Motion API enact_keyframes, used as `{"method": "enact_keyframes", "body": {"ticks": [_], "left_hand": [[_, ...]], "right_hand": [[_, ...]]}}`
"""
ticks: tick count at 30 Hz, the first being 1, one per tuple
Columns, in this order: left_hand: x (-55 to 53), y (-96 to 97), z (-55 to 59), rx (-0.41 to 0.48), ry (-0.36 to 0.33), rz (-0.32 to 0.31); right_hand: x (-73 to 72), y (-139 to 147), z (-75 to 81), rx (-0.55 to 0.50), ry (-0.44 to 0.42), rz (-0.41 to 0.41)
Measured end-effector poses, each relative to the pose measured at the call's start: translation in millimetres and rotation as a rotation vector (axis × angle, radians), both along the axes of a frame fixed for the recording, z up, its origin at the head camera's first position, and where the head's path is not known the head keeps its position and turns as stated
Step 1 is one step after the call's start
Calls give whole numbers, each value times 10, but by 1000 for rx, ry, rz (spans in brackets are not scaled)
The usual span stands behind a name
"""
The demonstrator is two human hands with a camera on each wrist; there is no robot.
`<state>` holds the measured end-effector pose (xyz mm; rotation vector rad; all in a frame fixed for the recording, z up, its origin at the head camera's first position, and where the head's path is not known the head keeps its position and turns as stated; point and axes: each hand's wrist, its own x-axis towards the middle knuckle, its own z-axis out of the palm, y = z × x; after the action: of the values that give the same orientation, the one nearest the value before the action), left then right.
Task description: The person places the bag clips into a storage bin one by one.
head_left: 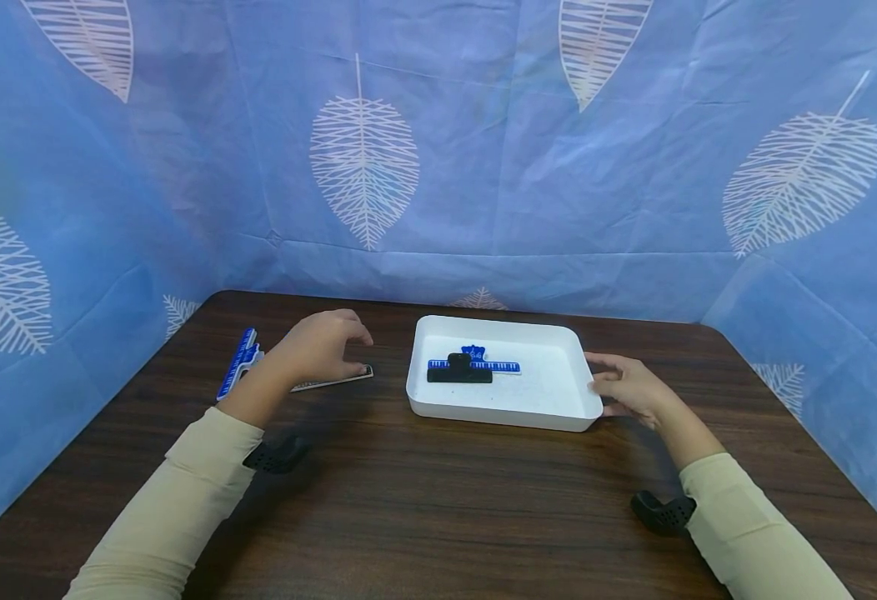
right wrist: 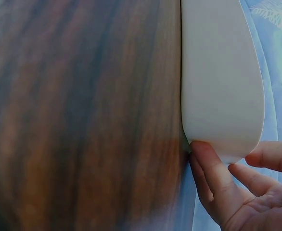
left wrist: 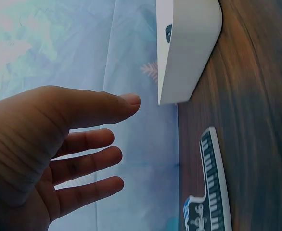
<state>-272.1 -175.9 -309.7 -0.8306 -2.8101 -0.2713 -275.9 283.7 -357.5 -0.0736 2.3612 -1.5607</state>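
Note:
My left hand (head_left: 322, 346) hovers over the left of the table, thumb and fingers apart with nothing between them. Below it lies a piano-key clip (left wrist: 213, 178) with black-and-white key markings, partly hidden by the hand in the head view. A blue piano-key clip (head_left: 238, 364) lies further left, beside the left forearm. My right hand (head_left: 633, 390) holds the right end of a white tray (head_left: 513, 412), its thumb at the rim and other fingertips low on the outer wall. Inside the tray, a black clip (head_left: 459, 372) overlaps a blue-and-white piano-key clip (head_left: 502, 367).
The dark wood table (head_left: 438, 508) has a blue leaf-patterned curtain (head_left: 476, 167) along its back and sides. A black wrist device (head_left: 277, 454) is on the left wrist, another device (head_left: 664, 512) on the right.

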Motion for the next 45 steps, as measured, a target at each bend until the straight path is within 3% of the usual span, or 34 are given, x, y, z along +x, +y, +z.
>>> {"method": "enact_keyframes", "body": {"ticks": [9,18,26,45], "left_hand": [[14,-193,-65,4,-12,39],[-40,-346,-198,12,-19,23],[-118,-418,-304,-8,-117,71],[-292,-464,-462,-59,-252,127]], "right_hand": [[1,-10,-11,18,4,-15],[3,3,-17,30,10,-15],[-6,4,-7,39,1,-17],[1,-16,5,29,3,-17]]}}
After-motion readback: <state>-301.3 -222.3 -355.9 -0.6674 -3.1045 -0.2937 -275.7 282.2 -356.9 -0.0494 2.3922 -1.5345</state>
